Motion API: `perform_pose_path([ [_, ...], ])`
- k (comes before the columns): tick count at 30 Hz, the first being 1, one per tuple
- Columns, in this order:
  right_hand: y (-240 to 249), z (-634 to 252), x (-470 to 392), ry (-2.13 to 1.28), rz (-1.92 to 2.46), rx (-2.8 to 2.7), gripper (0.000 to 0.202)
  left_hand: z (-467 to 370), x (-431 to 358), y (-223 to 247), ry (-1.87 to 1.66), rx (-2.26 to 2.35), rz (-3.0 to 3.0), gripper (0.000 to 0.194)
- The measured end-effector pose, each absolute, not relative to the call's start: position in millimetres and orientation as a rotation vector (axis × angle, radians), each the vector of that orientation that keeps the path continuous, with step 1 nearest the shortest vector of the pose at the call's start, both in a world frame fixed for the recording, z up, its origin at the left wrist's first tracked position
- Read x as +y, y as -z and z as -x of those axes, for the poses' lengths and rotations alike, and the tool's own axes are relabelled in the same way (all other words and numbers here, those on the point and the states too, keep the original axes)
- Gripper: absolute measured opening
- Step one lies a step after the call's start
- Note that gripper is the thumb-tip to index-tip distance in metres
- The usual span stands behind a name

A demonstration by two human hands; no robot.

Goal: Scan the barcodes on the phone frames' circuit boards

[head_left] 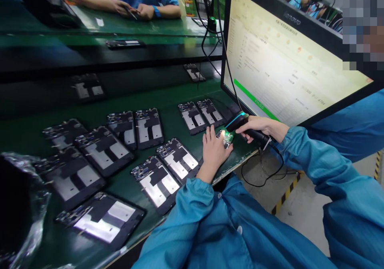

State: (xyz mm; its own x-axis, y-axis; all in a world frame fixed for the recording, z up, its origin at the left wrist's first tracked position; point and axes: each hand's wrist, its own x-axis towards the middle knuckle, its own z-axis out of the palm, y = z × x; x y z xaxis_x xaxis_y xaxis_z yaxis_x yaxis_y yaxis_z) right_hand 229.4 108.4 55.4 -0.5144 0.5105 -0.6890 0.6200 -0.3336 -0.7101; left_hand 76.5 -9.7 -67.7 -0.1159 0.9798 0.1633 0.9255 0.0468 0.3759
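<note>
My right hand is wrapped round the grip of a black barcode scanner with a blue-lit stripe. The scanner's head points down at a small part lit green and white, which lies near the table's front edge. Over the left side of that part, my left hand rests with its fingers spread; whether it grips the part is hidden. Just left of the left hand lies an opened phone unit, beside another one. Two more units lie behind the left hand.
Several more phone units lie to the left on the green table. A monitor showing a green PASS bar stands at the right. Cables hang beside it. Across the bench, a person's hands hold a dark object. Clear plastic is at far left.
</note>
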Motion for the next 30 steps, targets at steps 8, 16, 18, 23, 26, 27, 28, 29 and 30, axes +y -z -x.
perform_pose_path([
  [8,-64.3,-235.3,102.8,1.969,-1.497,1.763,0.033,-76.8,-12.9,68.5,-0.592,2.151,-1.991,0.064],
  [16,-68.5,-239.6,101.7,1.988,-1.485,1.78,0.032,-94.4,-18.0,71.5,-0.551,2.256,-1.907,0.066],
  [18,-68.5,-240.3,101.0,1.993,-1.479,1.772,0.031,-99.5,-18.6,73.9,-0.567,2.288,-1.887,0.068],
  [23,-66.6,-241.5,100.4,1.997,-1.464,1.754,0.028,-102.5,-19.6,77.1,-0.573,2.3,-1.893,0.07],
  [26,-65.9,-243.3,100.8,1.993,-1.454,1.761,0.03,-101.1,-20.6,77.5,-0.582,2.297,-1.902,0.069],
  [27,-66.1,-244.2,100.7,1.989,-1.45,1.768,0.031,-100.8,-20.9,77.7,-0.587,2.293,-1.906,0.069],
  [28,-66.4,-245.1,100.6,1.984,-1.447,1.778,0.032,-100.6,-21.1,77.8,-0.59,2.29,-1.908,0.068],
  [29,-66.9,-245.7,100.3,1.978,-1.443,1.793,0.032,-100.6,-21.3,78.0,-0.593,2.287,-1.91,0.068],
  [30,-67.3,-245.6,99.8,1.968,-1.44,1.812,0.031,-100.9,-21.3,78.0,-0.594,2.284,-1.91,0.068],
])
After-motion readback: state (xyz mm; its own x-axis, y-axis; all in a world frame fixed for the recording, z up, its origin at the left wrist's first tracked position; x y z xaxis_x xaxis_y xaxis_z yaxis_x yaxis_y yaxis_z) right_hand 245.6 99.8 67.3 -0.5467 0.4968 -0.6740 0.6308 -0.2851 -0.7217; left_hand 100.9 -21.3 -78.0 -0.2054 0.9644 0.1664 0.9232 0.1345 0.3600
